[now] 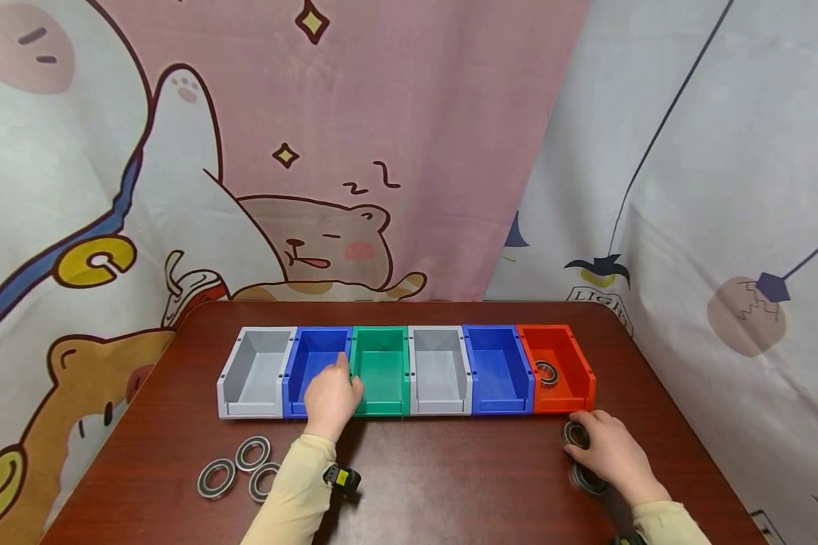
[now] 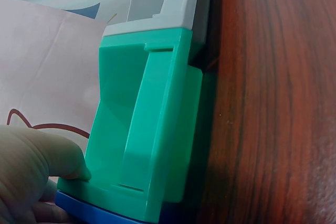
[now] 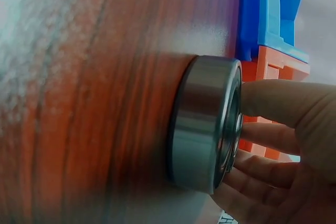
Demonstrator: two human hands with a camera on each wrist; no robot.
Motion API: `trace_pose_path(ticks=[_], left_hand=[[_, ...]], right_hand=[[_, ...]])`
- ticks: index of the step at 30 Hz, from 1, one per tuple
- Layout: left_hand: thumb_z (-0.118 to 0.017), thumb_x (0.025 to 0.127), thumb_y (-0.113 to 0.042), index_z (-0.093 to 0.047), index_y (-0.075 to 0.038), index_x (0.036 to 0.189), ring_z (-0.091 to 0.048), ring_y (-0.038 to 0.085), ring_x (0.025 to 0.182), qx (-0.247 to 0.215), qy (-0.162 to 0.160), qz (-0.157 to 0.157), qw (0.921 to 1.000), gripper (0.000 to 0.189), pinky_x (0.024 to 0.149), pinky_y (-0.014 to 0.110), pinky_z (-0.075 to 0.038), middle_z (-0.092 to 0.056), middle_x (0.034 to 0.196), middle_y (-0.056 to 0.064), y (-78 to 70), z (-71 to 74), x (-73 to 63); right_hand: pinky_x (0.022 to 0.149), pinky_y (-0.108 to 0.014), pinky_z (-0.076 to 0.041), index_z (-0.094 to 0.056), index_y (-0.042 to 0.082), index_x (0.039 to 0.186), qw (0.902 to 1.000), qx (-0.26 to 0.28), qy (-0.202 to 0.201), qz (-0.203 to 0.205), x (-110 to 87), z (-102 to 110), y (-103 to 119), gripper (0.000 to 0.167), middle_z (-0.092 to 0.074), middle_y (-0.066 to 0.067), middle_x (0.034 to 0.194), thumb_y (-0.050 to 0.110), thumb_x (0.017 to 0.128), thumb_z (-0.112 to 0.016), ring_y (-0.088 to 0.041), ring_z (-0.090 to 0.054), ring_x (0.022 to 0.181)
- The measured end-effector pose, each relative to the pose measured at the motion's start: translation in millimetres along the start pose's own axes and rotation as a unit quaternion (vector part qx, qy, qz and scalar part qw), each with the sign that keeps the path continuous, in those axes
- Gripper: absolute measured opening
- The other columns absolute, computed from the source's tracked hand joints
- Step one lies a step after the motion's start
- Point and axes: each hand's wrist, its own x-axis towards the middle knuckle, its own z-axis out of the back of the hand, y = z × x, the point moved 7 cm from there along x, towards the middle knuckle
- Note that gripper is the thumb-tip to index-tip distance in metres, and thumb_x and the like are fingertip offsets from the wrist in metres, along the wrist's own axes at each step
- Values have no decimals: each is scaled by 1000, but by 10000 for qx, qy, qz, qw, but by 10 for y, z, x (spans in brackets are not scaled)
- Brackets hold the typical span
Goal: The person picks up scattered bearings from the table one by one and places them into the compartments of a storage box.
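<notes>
My left hand [image 1: 332,397] is at the second bin from the left, a blue bin [image 1: 307,371], and the green bin [image 1: 380,371] beside it. Its thumb lies on the green side of their shared wall and its fingers on the blue side, gripping the wall; in the left wrist view the fingertips are partly hidden. On the right, my right hand [image 1: 616,454] pinches a steel ball bearing [image 1: 576,434] between thumb and fingers, in front of the red bin [image 1: 576,371]. Nearer me, another bearing [image 1: 589,480] lies partly under that hand; it looms large in the right wrist view [image 3: 202,124].
One bearing [image 1: 546,373] sits inside the red bin. Several bearings [image 1: 216,478] lie on the table [image 1: 463,484] at the left, one partly behind the left sleeve. Grey bins [image 1: 257,371] and another blue bin [image 1: 497,371] complete the row. A printed curtain hangs behind.
</notes>
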Motion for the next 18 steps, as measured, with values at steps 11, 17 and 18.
trace_pose_path(ticks=[11, 17, 18], left_hand=[[-70, 81, -15, -61, 9, 125, -59, 33, 55, 35, 11, 6, 10000, 51, 45, 44, -44, -64, 77, 20, 2, 2, 7], [-70, 81, -15, -62, 10, 125, -58, 33, 55, 15, 10, 21, 10000, 51, 44, 44, -44, -65, 77, 20, 1, 3, 0], [-70, 80, -14, -62, 10, 124, -59, 33, 55, 18, -21, 12, 10000, 51, 44, 44, -44, -65, 77, 20, -1, 5, 1]], right_hand=[[81, -59, -49, -69, -1, 108, 9998, -47, -96, 190, 12, 4, 35, 49, -64, -20, 101, 23, 70, -87, -38, -60, 89], [81, -59, -48, -69, -1, 108, 9997, 82, -110, 202, 7, 35, 41, 48, -64, -20, 101, 23, 70, -86, -39, -60, 90], [82, -60, -48, -69, -2, 109, 9997, 129, -114, 192, 9, 45, 44, 48, -64, -20, 102, 22, 71, -86, -40, -61, 91]])
